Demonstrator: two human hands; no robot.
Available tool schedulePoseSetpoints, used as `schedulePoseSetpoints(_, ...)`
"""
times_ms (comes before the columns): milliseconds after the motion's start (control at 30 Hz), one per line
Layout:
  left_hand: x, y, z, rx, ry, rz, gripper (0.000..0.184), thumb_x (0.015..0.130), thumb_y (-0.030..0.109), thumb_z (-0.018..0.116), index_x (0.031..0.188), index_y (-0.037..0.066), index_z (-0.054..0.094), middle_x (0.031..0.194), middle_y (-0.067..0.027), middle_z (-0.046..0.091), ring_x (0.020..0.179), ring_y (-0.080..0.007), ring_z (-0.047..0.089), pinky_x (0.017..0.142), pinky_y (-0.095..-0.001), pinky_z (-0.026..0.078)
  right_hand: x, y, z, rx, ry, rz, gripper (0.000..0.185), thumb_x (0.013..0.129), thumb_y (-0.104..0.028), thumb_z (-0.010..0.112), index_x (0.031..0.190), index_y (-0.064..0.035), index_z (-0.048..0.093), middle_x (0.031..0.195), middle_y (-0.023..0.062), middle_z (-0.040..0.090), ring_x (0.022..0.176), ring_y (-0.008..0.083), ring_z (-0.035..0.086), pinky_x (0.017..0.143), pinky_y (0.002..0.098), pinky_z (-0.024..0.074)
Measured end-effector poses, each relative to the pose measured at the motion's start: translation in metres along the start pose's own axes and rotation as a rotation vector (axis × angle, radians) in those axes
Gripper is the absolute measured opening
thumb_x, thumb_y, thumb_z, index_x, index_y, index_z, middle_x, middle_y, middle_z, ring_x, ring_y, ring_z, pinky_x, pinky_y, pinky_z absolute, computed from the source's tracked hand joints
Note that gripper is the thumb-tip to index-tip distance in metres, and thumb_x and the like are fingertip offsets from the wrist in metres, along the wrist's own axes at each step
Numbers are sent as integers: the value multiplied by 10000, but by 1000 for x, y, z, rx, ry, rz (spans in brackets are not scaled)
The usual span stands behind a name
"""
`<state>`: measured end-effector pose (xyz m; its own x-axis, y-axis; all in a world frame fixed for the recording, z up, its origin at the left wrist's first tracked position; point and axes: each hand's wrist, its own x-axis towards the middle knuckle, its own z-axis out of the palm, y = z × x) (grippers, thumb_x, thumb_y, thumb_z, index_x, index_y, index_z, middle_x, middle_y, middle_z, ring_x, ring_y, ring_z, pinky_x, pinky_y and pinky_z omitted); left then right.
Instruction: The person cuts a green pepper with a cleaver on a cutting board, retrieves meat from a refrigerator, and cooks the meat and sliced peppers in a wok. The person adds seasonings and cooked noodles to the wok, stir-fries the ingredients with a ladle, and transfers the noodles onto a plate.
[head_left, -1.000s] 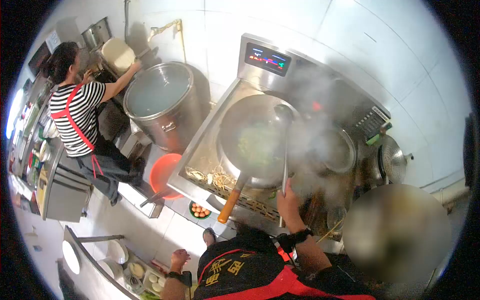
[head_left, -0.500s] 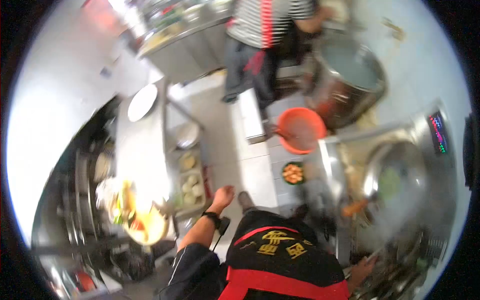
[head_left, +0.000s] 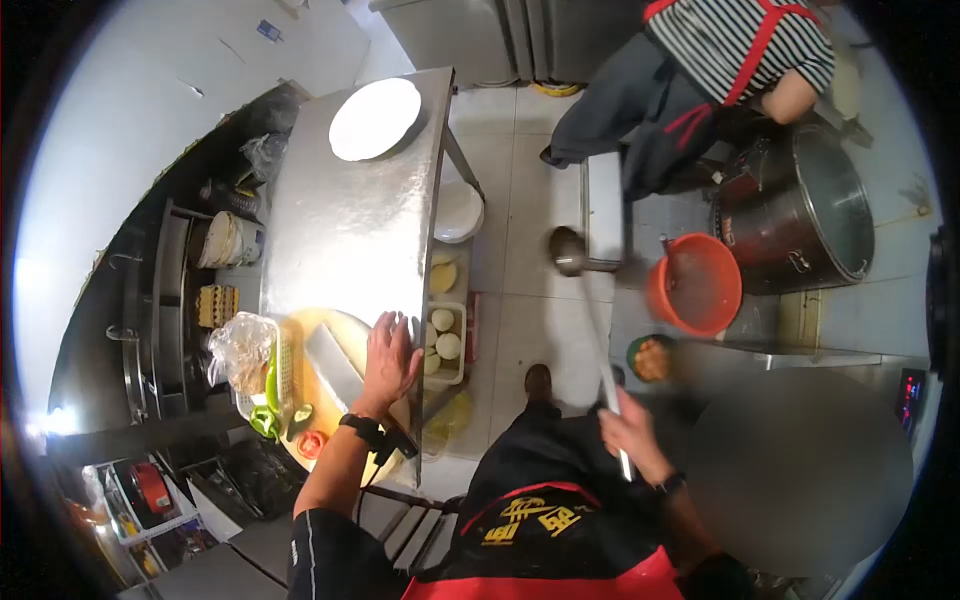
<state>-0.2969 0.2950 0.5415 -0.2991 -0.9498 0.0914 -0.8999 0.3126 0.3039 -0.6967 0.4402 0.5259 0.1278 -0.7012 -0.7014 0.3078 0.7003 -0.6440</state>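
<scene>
My left hand (head_left: 390, 362) lies flat with fingers apart at the edge of the round cutting board (head_left: 345, 325), beside a cleaver (head_left: 334, 366). The cleaver's dark handle sticks out past the board under my wrist. On the board are a cut tomato (head_left: 311, 444) and green pepper pieces (head_left: 265, 421). My right hand (head_left: 630, 432) is closed around the handle of a long metal ladle (head_left: 567, 252), whose bowl points away from me over the floor. A white basket (head_left: 285, 375) holding a plastic bag and green peppers stands at the board's left.
A white plate (head_left: 375, 119) sits at the far end of the steel table (head_left: 345, 240). An orange basin (head_left: 735, 275) and a large steel pot (head_left: 770, 220) stand on the right, near a co-worker (head_left: 735, 50) in stripes. A blurred patch covers the lower right.
My view has turned leftward. My left hand has come onto the cutting board by the cleaver. The ladle now shows in my right hand, which has risen from the stove side.
</scene>
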Motion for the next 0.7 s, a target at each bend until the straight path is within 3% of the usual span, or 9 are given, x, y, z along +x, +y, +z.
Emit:
schedulePoseSetpoints(67, 1, -11, 4, -22, -130, 78, 621, 787, 186, 631, 1318, -40, 402, 1333, -240, 398, 1270, -432, 354, 1071, -518, 270, 89, 27, 29, -25, -158, 81, 573, 909, -89, 543, 1437, -140, 325, 584, -41, 400, 381, 76, 373, 343, 256, 309)
schedulePoseSetpoints(233, 4, -19, 12, -115, -127, 10, 613, 802, 217, 543, 1337, -42, 391, 1373, -238, 383, 1306, -430, 330, 1095, -527, 237, 271, 76, 118, -501, -222, 76, 686, 873, -123, 571, 1471, -70, 240, 663, 86, 554, 438, 136, 493, 394, 311, 423)
schedulePoseSetpoints(300, 7, -20, 16, -46, -128, -2, 614, 797, 225, 533, 1332, -44, 397, 1362, -237, 403, 1299, -431, 346, 1092, -536, 237, 322, 104, 143, -744, -142, -158, 644, 857, -131, 565, 1445, -69, 307, 764, 170, 623, 488, 221, 574, 444, 353, 471)
schedulePoseSetpoints(333, 10, -20, 17, -33, -156, -32, 611, 799, 243, 518, 1326, -46, 405, 1356, -234, 417, 1297, -425, 357, 1091, -544, 236, 340, 104, 153, -851, -167, -58, 542, 857, -112, 541, 1377, -43, 402, 845, 226, 644, 621, 324, 629, 566, 404, 514)
schedulePoseSetpoints(367, 12, -20, 17, -30, -167, -34, 611, 799, 243, 518, 1326, -46, 405, 1356, -234, 417, 1297, -425, 357, 1091, -544, 236, 356, 113, 159, -844, -172, -50, 542, 857, -112, 541, 1377, -43, 402, 845, 226, 644, 621, 324, 629, 566, 404, 514)
schedulePoseSetpoints(433, 14, -20, 20, -2, -184, -57, 617, 793, 258, 509, 1320, -46, 414, 1357, -232, 419, 1296, -420, 363, 1091, -544, 240, 384, 141, 167, -1068, -86, -217, 401, 840, -105, 543, 1221, 18, 525, 845, 240, 639, 713, 374, 618, 651, 445, 508)
schedulePoseSetpoints(467, 12, -22, 23, 13, -207, -74, 631, 780, 265, 510, 1322, -44, 414, 1354, -231, 424, 1291, -421, 372, 1087, -546, 248, 418, 195, 165, -1210, -175, -352, 281, 806, -93, 562, 1047, 46, 598, 830, 260, 630, 768, 404, 602, 706, 479, 488)
schedulePoseSetpoints(567, 13, -24, 26, 2, -212, -88, 641, 765, 258, 517, 1320, -45, 414, 1346, -230, 434, 1280, -424, 386, 1080, -553, 258, 420, 198, 167, -1062, -81, -314, 220, 787, -88, 558, 949, 44, 628, 803, 259, 625, 736, 409, 599, 669, 491, 479)
schedulePoseSetpoints(700, 14, -25, 27, 24, -219, -84, 641, 756, 252, 523, 1315, -45, 419, 1339, -229, 440, 1273, -423, 395, 1075, -559, 264, 410, 168, 173, -1044, -92, -184, 388, 837, -83, 511, 1212, 11, 507, 790, 259, 621, 693, 413, 596, 603, 484, 473)
